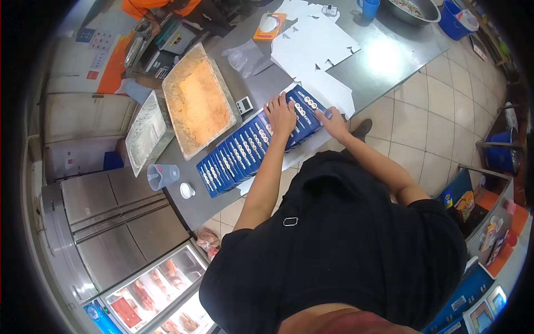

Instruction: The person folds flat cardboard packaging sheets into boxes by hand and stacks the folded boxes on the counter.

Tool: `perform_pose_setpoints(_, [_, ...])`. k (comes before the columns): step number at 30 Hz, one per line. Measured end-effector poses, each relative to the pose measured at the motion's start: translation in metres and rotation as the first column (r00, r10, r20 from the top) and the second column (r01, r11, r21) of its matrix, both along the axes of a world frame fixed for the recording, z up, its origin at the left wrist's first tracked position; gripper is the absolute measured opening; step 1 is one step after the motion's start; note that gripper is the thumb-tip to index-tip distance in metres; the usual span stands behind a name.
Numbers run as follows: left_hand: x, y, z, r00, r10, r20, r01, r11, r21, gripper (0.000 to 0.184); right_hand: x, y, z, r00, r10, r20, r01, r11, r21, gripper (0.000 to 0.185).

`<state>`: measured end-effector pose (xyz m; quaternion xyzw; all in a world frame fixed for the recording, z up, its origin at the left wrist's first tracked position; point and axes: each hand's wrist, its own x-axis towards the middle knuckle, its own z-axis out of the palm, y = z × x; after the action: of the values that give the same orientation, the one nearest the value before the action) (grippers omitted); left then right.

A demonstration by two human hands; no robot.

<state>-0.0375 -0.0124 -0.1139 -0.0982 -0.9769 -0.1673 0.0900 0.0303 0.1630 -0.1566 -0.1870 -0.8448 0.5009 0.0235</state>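
Note:
A long row of blue printed flat cartons, overlapping like fanned cards, runs along the near edge of the steel table. My left hand lies over the row near its upper right end, fingers spread across the cartons. At that end, several blue cartons lie at a slightly different angle from the others. My right hand grips their right edge, with the fingertips partly hidden. Under and beyond them are white die-cut cardboard sheets, spread flat.
A large tray of orange crumb-like powder stands left of the row, beside a small timer. Nearby are a metal tray, a clear measuring jug and a white cup. A person in orange is across the table.

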Motion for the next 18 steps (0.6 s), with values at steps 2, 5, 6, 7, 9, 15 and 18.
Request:
perform_pose_setpoints(2, [0.001,-0.002,-0.002,1.0,-0.003,-0.004,0.003,1.0,-0.003,0.044,-0.002,0.012,0.021,0.976,0.179,0.122,-0.134,0.941,-0.309,0.062])
perform_pose_setpoints(5, [0.006,0.002,0.003,1.0,-0.022,-0.007,0.021,1.0,-0.014,0.044,-0.007,0.027,0.026,0.899,0.372,0.233,-0.268,0.886,-0.378,0.058])
perform_pose_setpoints(6, [0.008,0.003,0.005,0.999,-0.037,-0.002,0.037,0.999,-0.022,0.044,-0.007,0.027,0.024,0.897,0.374,0.236,-0.269,0.885,-0.379,0.058])
perform_pose_setpoints(7, [0.009,0.003,0.005,0.999,-0.037,0.003,0.037,0.999,-0.022,0.044,-0.005,0.025,0.021,0.93,0.347,0.123,-0.291,0.897,-0.334,0.053])
perform_pose_setpoints(9, [0.007,0.003,0.005,0.999,-0.048,0.008,0.049,0.997,-0.059,0.045,-0.002,0.025,0.023,0.948,0.319,0.012,-0.302,0.909,-0.288,0.048])
perform_pose_setpoints(15, [-0.002,0.01,0.011,0.991,0.045,0.124,-0.038,0.998,-0.055,0.045,0.009,0.034,0.011,0.936,0.351,-0.027,-0.281,0.701,-0.655,0.032])
perform_pose_setpoints(18, [-0.002,0.013,0.005,0.996,0.049,0.078,-0.041,0.994,-0.098,0.045,0.025,0.037,0.005,0.9,0.329,-0.287,-0.418,0.839,-0.349,0.029])
